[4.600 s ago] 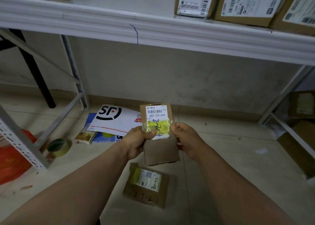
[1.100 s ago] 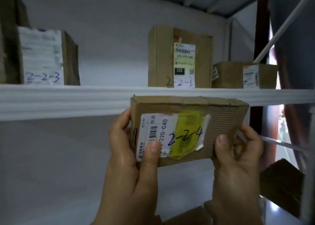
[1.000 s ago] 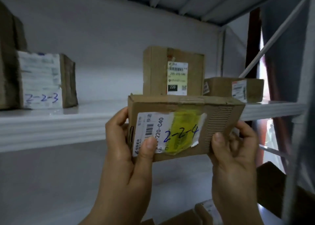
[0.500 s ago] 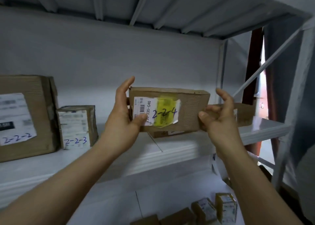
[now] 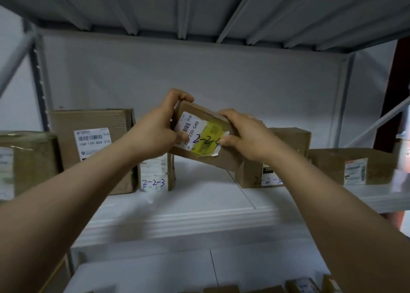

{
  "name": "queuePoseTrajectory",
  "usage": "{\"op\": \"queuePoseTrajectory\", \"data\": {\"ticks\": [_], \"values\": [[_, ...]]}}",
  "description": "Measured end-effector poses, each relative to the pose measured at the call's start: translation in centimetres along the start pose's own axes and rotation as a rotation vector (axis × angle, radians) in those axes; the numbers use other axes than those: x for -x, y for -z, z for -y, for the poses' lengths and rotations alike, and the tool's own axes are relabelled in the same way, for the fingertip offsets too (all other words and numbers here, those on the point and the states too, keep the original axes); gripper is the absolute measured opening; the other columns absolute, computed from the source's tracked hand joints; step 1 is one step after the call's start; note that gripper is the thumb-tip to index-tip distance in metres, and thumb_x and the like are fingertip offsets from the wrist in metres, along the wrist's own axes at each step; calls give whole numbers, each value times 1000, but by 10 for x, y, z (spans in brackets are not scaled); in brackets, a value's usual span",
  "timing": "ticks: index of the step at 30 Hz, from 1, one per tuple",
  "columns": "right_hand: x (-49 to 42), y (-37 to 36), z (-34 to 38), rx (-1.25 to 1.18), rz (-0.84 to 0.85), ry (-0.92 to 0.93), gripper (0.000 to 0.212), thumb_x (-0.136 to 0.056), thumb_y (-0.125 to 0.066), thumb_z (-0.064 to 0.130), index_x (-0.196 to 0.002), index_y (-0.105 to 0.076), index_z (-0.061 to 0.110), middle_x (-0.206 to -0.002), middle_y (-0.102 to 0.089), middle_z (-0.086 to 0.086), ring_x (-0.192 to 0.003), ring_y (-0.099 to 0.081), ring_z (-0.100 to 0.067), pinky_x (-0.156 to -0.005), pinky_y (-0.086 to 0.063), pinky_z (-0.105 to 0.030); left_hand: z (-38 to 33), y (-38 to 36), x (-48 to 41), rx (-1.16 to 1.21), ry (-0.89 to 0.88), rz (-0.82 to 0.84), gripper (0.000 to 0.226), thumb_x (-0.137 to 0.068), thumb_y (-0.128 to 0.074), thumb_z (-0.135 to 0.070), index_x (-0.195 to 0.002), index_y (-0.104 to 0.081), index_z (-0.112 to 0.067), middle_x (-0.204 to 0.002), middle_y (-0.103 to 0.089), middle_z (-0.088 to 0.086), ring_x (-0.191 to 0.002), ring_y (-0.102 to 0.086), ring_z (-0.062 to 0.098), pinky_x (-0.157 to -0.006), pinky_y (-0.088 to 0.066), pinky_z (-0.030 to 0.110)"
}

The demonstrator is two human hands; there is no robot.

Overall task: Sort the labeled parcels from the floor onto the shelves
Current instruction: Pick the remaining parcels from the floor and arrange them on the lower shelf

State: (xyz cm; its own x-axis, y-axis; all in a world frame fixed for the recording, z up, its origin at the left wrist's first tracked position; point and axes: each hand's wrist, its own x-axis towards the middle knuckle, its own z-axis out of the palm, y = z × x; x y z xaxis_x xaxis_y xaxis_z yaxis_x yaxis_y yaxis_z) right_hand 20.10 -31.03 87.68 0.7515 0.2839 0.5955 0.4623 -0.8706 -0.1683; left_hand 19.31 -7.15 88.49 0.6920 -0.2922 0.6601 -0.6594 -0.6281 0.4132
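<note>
A flat brown parcel point(image 5: 200, 141) with a white barcode label and yellow tape marked 2-2-4 is tilted in the air above the white shelf point(image 5: 195, 204). My left hand point(image 5: 159, 128) grips its left end, fingers curled over the top edge. My right hand point(image 5: 246, 135) holds its right part, fingers over the top and thumb on the label. The parcel hangs over the gap between the 2-2-3 box point(image 5: 155, 177) and a box point(image 5: 290, 150) whose written mark my right arm partly hides.
A taller box point(image 5: 93, 141) and another point(image 5: 24, 161) stand at the left of the shelf, one more box point(image 5: 352, 168) at the right. A shelf underside point(image 5: 199, 11) runs close overhead. Small parcels point(image 5: 304, 286) show on the lower shelf.
Both hands carried the parcel further in over the shelf and tilted it, right end down. My right hand moved from the parcel's end onto its top and label. The view shifted left.
</note>
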Motion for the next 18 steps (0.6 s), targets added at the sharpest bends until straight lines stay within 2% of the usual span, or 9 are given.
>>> {"op": "queuePoseTrajectory", "data": {"ticks": [2,5,8,9,11,15,18], "values": [[-12,-1,2,-129,72,42,43,-88,-73,24,-126,-54,29,-109,-65,0,-106,-57,-24,-86,-46,-34,6,-3,0,-38,1,-24,68,-81,-73,-6,-123,-36,-45,-84,-63,-27,-78,-64,-9,-58,-50,15],[-26,-4,-7,-158,202,44,28,-91,-71,22,-114,-58,28,-104,-65,5,-98,-60,-18,-80,-47,-32,10,-6,0,-61,44,12,58,-89,-69,-22,-131,-33,-37,-95,-63,-14,-84,-64,4,-62,-47,21],[-36,-8,-18,-128,298,38,22,-94,-68,23,-107,-54,34,-99,-63,11,-95,-60,-13,-74,-46,-30,16,-7,-1,-136,93,80,51,-95,-58,-36,-141,-35,-33,-125,-58,-2,-114,-51,20,-91,-47,38],[-38,-11,-21,-94,319,36,22,-95,-66,23,-107,-53,36,-98,-62,12,-95,-59,-13,-71,-44,-29,19,-7,-2,-182,105,84,49,-97,-54,-35,-142,-36,-32,-134,-54,0,-128,-41,23,-102,-41,43],[-43,-16,-26,-10,357,32,23,-96,-64,23,-109,-50,37,-100,-61,11,-97,-57,-16,-68,-40,-29,22,-8,-2,-291,128,131,45,-101,-45,-29,-145,-36,-31,-145,-47,4,-141,-25,25,-112,-31,47],[-48,-26,-27,61,405,14,33,-97,-62,23,-122,-47,36,-105,-58,8,-96,-55,-17,-67,-37,-31,28,-16,-1,-476,209,297,53,-102,-37,-19,-152,-23,-33,-149,-44,5,-144,-20,27,-112,-25,50],[-49,-34,-27,118,431,32,40,-97,-62,19,-131,-45,33,-104,-56,6,-95,-53,-18,-66,-35,-32,30,-19,1,-559,245,336,65,-96,-39,-10,-153,-18,-33,-148,-44,8,-145,-19,29,-112,-21,53]]}}
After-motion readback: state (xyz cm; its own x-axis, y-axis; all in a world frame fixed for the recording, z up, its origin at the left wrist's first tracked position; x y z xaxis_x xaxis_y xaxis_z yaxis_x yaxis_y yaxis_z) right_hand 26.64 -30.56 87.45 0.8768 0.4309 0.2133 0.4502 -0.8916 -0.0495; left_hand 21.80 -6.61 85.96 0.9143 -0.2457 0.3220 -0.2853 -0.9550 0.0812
